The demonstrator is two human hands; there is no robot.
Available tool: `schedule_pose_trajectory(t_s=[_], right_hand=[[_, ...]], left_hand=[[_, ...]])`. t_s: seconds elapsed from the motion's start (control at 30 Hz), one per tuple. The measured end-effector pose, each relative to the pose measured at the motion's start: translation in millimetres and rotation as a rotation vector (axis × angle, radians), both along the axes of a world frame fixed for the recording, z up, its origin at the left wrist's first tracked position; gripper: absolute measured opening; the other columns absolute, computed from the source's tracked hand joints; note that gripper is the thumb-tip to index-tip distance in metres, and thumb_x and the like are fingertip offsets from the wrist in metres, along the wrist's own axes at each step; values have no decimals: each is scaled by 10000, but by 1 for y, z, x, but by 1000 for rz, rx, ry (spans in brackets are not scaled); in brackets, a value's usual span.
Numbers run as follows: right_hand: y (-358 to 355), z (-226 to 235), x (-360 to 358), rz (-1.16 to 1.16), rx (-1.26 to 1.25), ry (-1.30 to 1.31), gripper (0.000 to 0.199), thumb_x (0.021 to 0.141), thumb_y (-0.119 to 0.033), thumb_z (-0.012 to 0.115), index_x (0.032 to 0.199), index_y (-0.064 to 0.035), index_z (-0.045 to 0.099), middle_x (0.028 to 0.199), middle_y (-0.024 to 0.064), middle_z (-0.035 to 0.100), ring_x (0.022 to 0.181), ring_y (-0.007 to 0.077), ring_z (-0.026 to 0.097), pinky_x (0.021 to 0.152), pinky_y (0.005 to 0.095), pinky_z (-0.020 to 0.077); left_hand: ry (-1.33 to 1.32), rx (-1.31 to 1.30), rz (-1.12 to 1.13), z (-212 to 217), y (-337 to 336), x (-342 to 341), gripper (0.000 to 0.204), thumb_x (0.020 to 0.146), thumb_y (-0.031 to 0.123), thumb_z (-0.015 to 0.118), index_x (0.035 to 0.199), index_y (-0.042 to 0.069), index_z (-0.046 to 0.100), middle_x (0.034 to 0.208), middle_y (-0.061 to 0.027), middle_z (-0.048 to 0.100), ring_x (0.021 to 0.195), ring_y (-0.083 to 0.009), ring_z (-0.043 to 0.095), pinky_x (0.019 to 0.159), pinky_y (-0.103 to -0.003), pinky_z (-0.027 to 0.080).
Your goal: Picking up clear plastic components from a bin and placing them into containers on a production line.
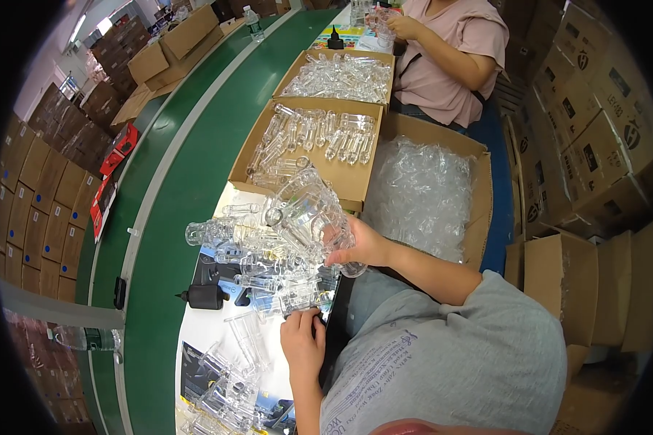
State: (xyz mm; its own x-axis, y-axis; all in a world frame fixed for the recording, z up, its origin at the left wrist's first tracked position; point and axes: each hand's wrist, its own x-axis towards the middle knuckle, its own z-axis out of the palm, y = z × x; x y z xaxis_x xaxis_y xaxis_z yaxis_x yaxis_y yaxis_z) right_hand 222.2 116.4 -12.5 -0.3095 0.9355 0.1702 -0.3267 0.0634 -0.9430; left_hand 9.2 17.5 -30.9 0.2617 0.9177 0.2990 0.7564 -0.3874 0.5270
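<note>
Fingers of the right hand [366,243] curl around a vessel [308,216]. Left hand [302,341]: fingers bent beside glassware [297,296], grip unclear.

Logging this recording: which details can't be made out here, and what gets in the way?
All in the head view:
- Left hand: whether it grips anything; its own back hides the contact.
- Clear glass vessel in the right hand: exact outline, blurred into transparent glassware behind.
- Plastic-wrapped items: contents, hidden by crinkled wrapping.
- Co-worker: head, cut off by the top edge.
</note>
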Motion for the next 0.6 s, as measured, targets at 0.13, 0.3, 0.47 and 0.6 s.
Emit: schedule_pose_trajectory(t_s=[0.13, 0.3, 0.47, 0.6], right_hand=[[-1, 2, 0, 10, -20, 23, 590, 690, -122, 794, 1138, -36, 420, 947, 19, 532, 874, 103, 532, 767, 263, 455], [0, 0, 0, -3, 0, -3, 589, 692, -111, 789, 1143, -34, 418, 948, 17, 530, 876, 97, 529, 764, 257, 456], [0, 0, 1, -1, -1, -7, 595, 688, -103, 789, 1147, -34, 418, 940, 11, 533, 872, 88, 523, 765, 252, 453], [0, 0, 0, -1, -10, -2, 600, 684, -101, 790, 1150, -36, 418, 941, 9, 536, 872, 84, 520, 765, 252, 452]], left_hand=[[-5, -7, 1, 0, 0, 0, 101, 756, 9, 577, 840, 58, 605, 707, -86, 517, 663, -263, 503, 620, -353, 394], [1, -6, 1, 0, 0, 1, 100, 757, 9, 575, 839, 56, 605, 703, -87, 518, 657, -262, 501, 617, -354, 396], [4, -3, 6, 0, 0, 1, 100, 759, 10, 574, 841, 58, 606, 699, -85, 515, 652, -262, 499, 616, -353, 395], [10, -3, 2, -1, 1, 0, 104, 759, 12, 576, 845, 62, 607, 697, -81, 514, 650, -259, 497, 616, -352, 393]])
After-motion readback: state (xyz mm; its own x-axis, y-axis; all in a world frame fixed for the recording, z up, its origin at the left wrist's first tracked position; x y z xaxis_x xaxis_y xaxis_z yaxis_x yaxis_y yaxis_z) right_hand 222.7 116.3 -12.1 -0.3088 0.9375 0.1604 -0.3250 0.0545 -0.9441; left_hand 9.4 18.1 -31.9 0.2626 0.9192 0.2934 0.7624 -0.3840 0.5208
